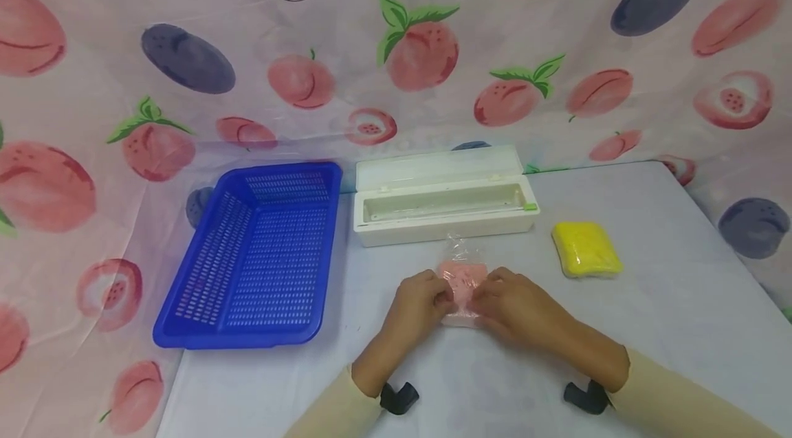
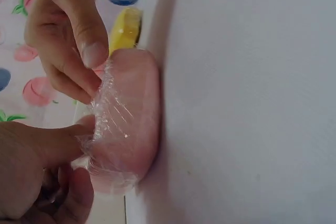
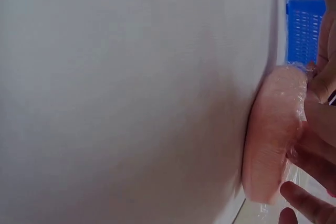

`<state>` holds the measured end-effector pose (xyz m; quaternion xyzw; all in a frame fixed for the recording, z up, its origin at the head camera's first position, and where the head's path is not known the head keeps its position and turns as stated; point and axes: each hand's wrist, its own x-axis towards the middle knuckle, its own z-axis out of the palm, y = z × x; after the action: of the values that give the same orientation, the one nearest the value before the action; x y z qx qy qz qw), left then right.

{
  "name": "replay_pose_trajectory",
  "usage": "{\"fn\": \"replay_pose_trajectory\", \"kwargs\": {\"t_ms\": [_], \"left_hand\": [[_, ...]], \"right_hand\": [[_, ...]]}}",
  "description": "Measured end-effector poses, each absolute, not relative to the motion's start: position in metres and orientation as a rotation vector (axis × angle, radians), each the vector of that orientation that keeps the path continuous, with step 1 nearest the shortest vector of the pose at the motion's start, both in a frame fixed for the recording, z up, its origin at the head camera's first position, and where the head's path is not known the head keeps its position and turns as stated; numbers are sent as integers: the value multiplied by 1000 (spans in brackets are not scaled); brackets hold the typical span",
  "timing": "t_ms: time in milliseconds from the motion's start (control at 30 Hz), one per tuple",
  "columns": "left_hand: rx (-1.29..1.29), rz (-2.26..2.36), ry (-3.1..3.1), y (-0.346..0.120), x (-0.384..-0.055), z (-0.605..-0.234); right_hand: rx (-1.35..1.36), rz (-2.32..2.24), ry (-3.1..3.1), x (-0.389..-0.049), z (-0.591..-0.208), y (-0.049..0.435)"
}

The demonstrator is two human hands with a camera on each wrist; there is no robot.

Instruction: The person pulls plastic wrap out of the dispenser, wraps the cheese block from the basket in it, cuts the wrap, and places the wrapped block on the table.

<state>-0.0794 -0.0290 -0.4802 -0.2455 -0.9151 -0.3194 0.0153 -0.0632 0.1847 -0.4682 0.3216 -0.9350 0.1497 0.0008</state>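
Observation:
A pink rounded block (image 1: 464, 276) lies on the table, partly covered by clear plastic wrap (image 2: 113, 103). Its loose film sticks up at the far side in the head view. At the block's left edge, my left hand (image 1: 421, 300) pinches the film, its thumb pressed to the wrap and its other fingers curled. From the right, my right hand (image 1: 520, 304) holds gathered film with thumb and fingers at the block's upper face. The left wrist view shows crinkled film bunched between both hands (image 2: 63, 30). The block's underside is hidden.
Behind the block stands a white plastic-wrap dispenser (image 1: 448, 221) with its lid up and a green slider at its right end. A blue perforated basket (image 1: 322, 273) is on the left. To the right lies a yellow wrapped block (image 1: 586, 249). Fruit-patterned cloth hangs behind.

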Motion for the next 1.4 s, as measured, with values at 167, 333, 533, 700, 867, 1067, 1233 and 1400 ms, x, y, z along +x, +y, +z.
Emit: {"fn": "replay_pose_trajectory", "kwargs": {"t_ms": [167, 333, 533, 700, 867, 1067, 1233, 1400], "left_hand": [[-982, -712, -2787, -34, -69, -479], [-1206, -361, -2719, -39, -63, -481], [-1278, -165, -2669, -43, -67, -482], [-1343, -161, -2631, -43, -80, -480], [-1337, -123, -2605, -34, -86, -484], [-1104, -140, -2713, -15, -80, -486], [-984, -190, -2908, -12, -76, -475], [-936, -177, -3088, -20, -80, -459]], "right_hand": [[1120, 374, -2878, -58, -466, 193], [1152, 402, -2902, -57, -468, 203], [1265, 428, -3001, -60, -469, 206], [1192, 568, -3085, -59, -464, 209], [1038, 659, -3115, -58, -457, 214], [1021, 708, -3103, -58, -454, 216], [990, 723, -3128, -57, -454, 218], [973, 755, -3138, -57, -455, 220]]}}
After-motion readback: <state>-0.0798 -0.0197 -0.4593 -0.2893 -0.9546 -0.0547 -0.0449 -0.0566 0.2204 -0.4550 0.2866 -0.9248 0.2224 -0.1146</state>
